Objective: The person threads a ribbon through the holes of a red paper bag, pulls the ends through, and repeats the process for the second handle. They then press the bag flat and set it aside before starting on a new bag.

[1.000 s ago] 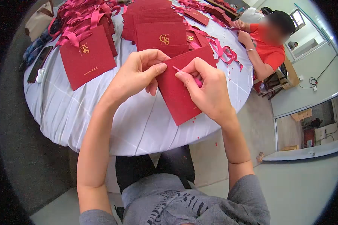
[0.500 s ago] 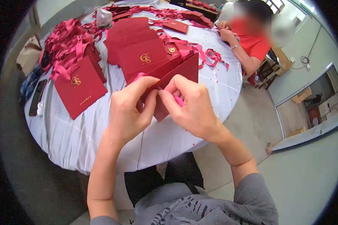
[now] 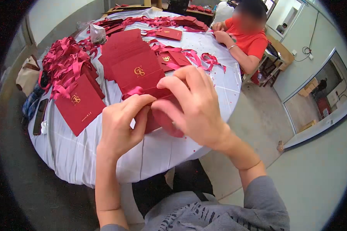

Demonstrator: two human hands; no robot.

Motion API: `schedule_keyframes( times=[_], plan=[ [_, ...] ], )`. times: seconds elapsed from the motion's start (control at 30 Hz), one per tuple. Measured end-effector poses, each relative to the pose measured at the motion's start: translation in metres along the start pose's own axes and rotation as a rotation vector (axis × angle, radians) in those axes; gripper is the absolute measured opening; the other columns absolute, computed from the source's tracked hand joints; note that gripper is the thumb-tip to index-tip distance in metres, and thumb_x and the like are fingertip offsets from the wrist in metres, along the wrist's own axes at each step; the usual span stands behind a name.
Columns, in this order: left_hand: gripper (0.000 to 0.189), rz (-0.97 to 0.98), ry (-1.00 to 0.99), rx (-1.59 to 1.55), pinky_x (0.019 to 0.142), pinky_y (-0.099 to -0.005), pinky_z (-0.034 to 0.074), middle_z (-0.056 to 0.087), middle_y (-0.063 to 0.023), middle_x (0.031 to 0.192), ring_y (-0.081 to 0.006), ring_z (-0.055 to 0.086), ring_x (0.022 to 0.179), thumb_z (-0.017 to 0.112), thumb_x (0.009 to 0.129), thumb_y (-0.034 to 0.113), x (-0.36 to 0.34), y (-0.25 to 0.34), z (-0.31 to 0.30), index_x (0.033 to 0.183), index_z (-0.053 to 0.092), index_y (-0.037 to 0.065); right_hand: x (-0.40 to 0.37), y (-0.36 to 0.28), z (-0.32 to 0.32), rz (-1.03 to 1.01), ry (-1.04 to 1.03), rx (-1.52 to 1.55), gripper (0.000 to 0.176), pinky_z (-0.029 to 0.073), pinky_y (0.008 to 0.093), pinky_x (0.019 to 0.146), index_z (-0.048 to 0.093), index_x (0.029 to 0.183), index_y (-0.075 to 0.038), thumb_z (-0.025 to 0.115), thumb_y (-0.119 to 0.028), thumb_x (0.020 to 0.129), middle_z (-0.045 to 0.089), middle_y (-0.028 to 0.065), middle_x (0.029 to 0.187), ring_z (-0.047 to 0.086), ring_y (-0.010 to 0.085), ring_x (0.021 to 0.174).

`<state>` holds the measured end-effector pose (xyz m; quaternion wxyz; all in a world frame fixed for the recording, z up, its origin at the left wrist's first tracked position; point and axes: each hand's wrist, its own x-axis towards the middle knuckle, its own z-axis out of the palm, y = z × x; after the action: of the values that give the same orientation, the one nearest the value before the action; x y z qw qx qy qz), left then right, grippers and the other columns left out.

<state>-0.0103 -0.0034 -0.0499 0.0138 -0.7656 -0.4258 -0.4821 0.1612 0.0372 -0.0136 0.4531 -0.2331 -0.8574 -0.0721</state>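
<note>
My left hand [image 3: 121,121] pinches the upper edge of a small dark red paper bag [image 3: 153,124] between thumb and forefinger. Much of this bag is hidden behind both hands. A pink ribbon [image 3: 134,91] shows just above my left fingertips. Over the bag's right side is my right hand [image 3: 200,106], its thumb apart from the curled forefinger and blurred by motion. No object can be made out between those fingers. Just beyond my hands lies a fanned stack of red bags [image 3: 137,71] with gold lettering.
Ribboned red bags [image 3: 79,104] are heaped at the left of the round, white-covered table [image 3: 85,163]. A phone [image 3: 40,116] lies by the left edge. Across the table sits a person in a red shirt [image 3: 250,48], hands together. More ribbons [image 3: 210,61] trail at the right.
My right hand has lifted and opened, its thumb and forefinger parting from the bag's edge. The held bag sits lower, and the camera view has shifted slightly.
</note>
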Motion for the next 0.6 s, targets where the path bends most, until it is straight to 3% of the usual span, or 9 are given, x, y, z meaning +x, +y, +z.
schedule_keyframes(
  times=[0.1,0.13,0.23,0.3,0.33,0.4,0.43,0.6],
  plan=[
    [0.029,-0.045,-0.005,0.018,0.055,-0.0338,0.047,0.062,-0.0121,0.078,-0.0276,0.062,0.064,0.06,0.074,-0.003,-0.001,0.004,0.006,0.101,0.054,0.006,0.003,0.02,-0.001,0.05,-0.332,0.073,0.012,0.042,0.0367,0.077,0.063,0.083,-0.002,0.061,-0.013,0.079,0.053,0.0114,0.086,0.052,0.028,0.086],
    [0.029,-0.04,-0.014,0.019,0.055,-0.0338,0.047,0.062,-0.0121,0.078,-0.0276,0.062,0.064,0.06,0.074,-0.003,-0.003,0.002,0.009,0.101,0.054,0.006,0.009,0.025,-0.001,0.058,-0.326,0.073,0.012,0.042,0.0367,0.077,0.063,0.083,-0.002,0.061,-0.013,0.079,0.053,0.0114,0.086,0.052,0.028,0.086],
    [0.028,0.024,0.059,-0.036,0.057,-0.0275,0.047,0.062,-0.0157,0.084,-0.0228,0.062,0.065,0.057,0.079,-0.009,-0.007,-0.005,0.016,0.105,0.049,0.0,0.035,0.035,-0.005,0.143,-0.735,0.213,0.021,0.044,0.0371,0.073,0.065,0.084,0.001,0.054,-0.017,0.082,0.058,0.0154,0.082,0.056,0.0294,0.082],
    [0.025,0.054,0.064,0.075,0.053,-0.0363,0.045,0.062,-0.0133,0.081,-0.0301,0.06,0.062,0.06,0.076,-0.003,-0.006,-0.005,0.017,0.1,0.051,0.003,0.046,0.048,0.007,0.148,-0.89,0.326,0.022,0.045,0.0361,0.065,0.065,0.082,0.002,0.053,-0.016,0.082,0.06,0.0163,0.075,0.057,0.0287,0.071],
    [0.025,0.063,0.05,0.074,0.053,-0.0363,0.045,0.062,-0.0133,0.081,-0.0301,0.06,0.062,0.06,0.076,-0.003,-0.006,-0.006,0.018,0.1,0.051,0.003,0.055,0.046,0.006,0.145,-0.938,0.366,0.022,0.044,0.0349,0.058,0.065,0.08,0.003,0.053,-0.016,0.081,0.059,0.0161,0.065,0.056,0.0252,0.059],
    [0.024,0.123,0.076,0.099,0.053,-0.0369,0.045,0.062,-0.0133,0.08,-0.0294,0.059,0.06,0.06,0.077,-0.002,-0.004,-0.006,0.02,0.099,0.051,0.003,0.067,0.046,0.006,0.138,-1.068,0.403,0.023,0.042,0.0334,0.055,0.064,0.08,0.003,0.055,-0.018,0.08,0.057,0.0131,0.06,0.054,0.0189,0.055],
    [0.024,0.132,0.066,0.094,0.053,-0.0369,0.045,0.062,-0.0133,0.08,-0.0294,0.059,0.06,0.06,0.077,-0.002,-0.005,-0.006,0.02,0.099,0.051,0.003,0.072,0.043,0.002,0.176,-1.112,0.382,0.023,0.043,0.0325,0.056,0.066,0.081,0.001,0.058,-0.02,0.08,0.059,0.0095,0.062,0.055,0.0137,0.059],
    [0.027,0.087,0.075,0.077,0.052,-0.0333,0.045,0.062,-0.011,0.079,-0.0251,0.058,0.056,0.067,0.074,0.0,-0.006,-0.001,0.02,0.097,0.052,0.002,0.081,0.04,0.004,0.322,-1.222,0.353,0.021,0.043,0.0296,0.059,0.071,0.084,-0.005,0.062,-0.021,0.075,0.064,0.0053,0.07,0.057,0.0134,0.065]
  ],
)
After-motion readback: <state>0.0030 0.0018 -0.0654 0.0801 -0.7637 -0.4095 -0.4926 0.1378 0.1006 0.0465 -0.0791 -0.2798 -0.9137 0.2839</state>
